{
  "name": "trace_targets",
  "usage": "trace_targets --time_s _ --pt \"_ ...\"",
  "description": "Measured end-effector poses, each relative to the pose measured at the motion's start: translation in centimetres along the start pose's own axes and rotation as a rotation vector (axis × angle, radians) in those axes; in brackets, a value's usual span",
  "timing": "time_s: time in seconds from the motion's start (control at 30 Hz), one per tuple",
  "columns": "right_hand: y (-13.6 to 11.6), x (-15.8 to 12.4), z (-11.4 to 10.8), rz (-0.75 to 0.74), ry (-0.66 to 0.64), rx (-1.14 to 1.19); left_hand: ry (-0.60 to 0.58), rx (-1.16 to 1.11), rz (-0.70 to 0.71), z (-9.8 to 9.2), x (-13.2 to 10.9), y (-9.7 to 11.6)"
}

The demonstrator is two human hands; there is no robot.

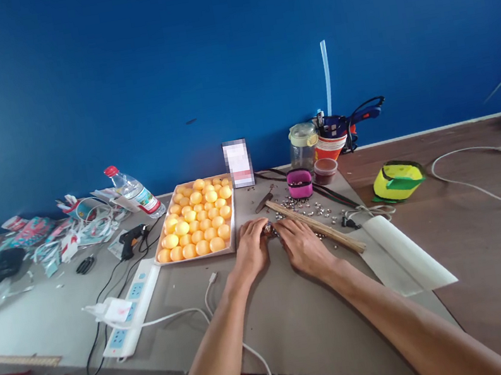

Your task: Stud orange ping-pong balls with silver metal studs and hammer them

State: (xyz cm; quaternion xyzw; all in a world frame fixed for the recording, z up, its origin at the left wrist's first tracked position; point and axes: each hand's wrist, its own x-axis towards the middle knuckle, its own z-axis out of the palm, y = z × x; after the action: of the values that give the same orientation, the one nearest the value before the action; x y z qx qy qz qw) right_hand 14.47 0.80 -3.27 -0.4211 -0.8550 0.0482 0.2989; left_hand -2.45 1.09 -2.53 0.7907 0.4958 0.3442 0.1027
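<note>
Side by side on the grey table, my left hand [253,244] and my right hand [303,244] are closed around a small cluster of shiny metal pieces [269,229]. The fingers of both hands are bent and pressed together, and hide part of the cluster. More small silvery pieces [316,208] lie scattered just beyond my right hand, too small to tell their exact kind. A bundle of thin wooden sticks [317,226] lies slantwise beside my right fingers. Past the fingertips is a small dark tool [264,202].
A box of orange balls [193,222] stands to the left, near a power strip [132,313] and a water bottle [139,193]. Beyond are a pink container [300,184], a lidded jar [304,146] and a tool cup [330,142]. White paper [401,255] and a yellow-green pouch [397,181] lie right.
</note>
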Motion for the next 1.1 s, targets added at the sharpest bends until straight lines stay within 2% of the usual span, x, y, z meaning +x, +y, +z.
trace_targets --time_s 0.23,0.47,0.77,0.93,1.0,1.1 --pt "0.5 0.0 0.2 0.005 0.01 0.047 -0.051 -0.007 -0.026 0.0 -0.1 0.1" --pt "0.4 0.1 0.2 -0.018 0.094 0.112 -0.129 -0.026 -0.096 -0.6 0.0 1.0" --pt "0.2 0.1 -0.4 -0.058 0.081 0.065 -0.156 -0.038 -0.15 -0.7 -0.1 1.6" --pt "-0.1 0.3 -0.8 -0.02 0.143 0.028 -0.145 -0.105 -0.18 -0.3 -0.2 1.2" --pt "-0.5 0.3 -0.8 -0.043 0.119 0.018 -0.118 -0.173 -0.173 -0.2 -0.4 0.8" --pt "-0.9 0.3 -0.5 -0.105 0.015 0.015 -0.09 -0.299 -0.158 -0.3 -0.5 0.3"
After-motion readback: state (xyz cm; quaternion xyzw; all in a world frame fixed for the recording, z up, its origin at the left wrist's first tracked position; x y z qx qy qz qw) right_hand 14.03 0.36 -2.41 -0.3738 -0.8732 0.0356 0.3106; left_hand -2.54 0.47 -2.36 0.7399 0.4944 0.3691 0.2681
